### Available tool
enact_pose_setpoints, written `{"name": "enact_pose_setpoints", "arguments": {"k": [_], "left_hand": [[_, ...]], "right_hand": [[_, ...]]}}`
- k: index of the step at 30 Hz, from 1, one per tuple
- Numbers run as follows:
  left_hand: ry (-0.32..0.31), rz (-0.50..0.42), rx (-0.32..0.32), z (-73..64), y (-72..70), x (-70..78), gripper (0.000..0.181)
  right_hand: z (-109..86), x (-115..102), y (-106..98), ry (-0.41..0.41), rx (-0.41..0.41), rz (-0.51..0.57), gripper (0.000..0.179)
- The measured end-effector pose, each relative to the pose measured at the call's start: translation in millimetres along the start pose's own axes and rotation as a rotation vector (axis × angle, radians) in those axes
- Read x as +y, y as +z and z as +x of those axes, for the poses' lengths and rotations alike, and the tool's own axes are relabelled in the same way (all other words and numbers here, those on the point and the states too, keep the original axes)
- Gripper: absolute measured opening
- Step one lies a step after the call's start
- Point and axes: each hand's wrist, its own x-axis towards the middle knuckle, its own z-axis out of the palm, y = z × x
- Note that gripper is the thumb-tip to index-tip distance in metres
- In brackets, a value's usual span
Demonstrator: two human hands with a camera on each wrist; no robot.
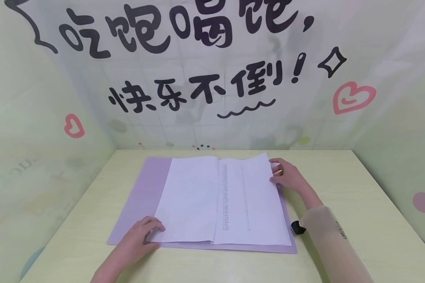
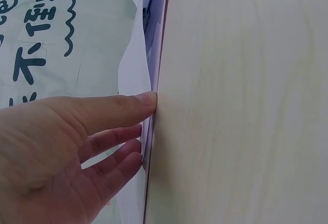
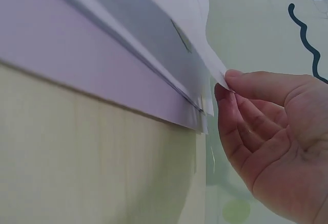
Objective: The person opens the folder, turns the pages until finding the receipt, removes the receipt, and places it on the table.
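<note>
An open lilac folder (image 1: 136, 204) lies on the table with white paper sheets spread inside it. The left-hand sheet (image 1: 189, 192) is blank, while the right-hand sheet (image 1: 265, 204) carries narrow columns of small print. My right hand (image 1: 291, 177) pinches the upper right corner of that printed sheet between thumb and fingers; the right wrist view shows the corner (image 3: 216, 70) raised above the layers below. At the folder's lower left, my left hand (image 1: 136, 236) rests with its fingers on the blank sheet and its thumb along the bottom edge (image 2: 152, 101).
The pale wood table (image 1: 361, 220) extends around the folder on both sides. Behind it stands a light backdrop (image 1: 184, 129) with large black writing and pink hearts. A small black device (image 1: 298, 227) is worn at the right wrist, beside the folder's right edge.
</note>
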Motion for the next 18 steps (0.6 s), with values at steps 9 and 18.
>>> {"name": "enact_pose_setpoints", "arguments": {"k": [9, 18], "left_hand": [[0.009, -0.016, 0.012, -1.5, 2.3, -1.0, 0.042], [0.015, -0.011, 0.018, -0.9, 2.4, -1.0, 0.042]], "right_hand": [[-3.0, 0.3, -3.5, -0.064, 0.039, 0.001, 0.061], [-5.1, -0.1, -7.2, -0.134, 0.073, 0.028, 0.060]]}}
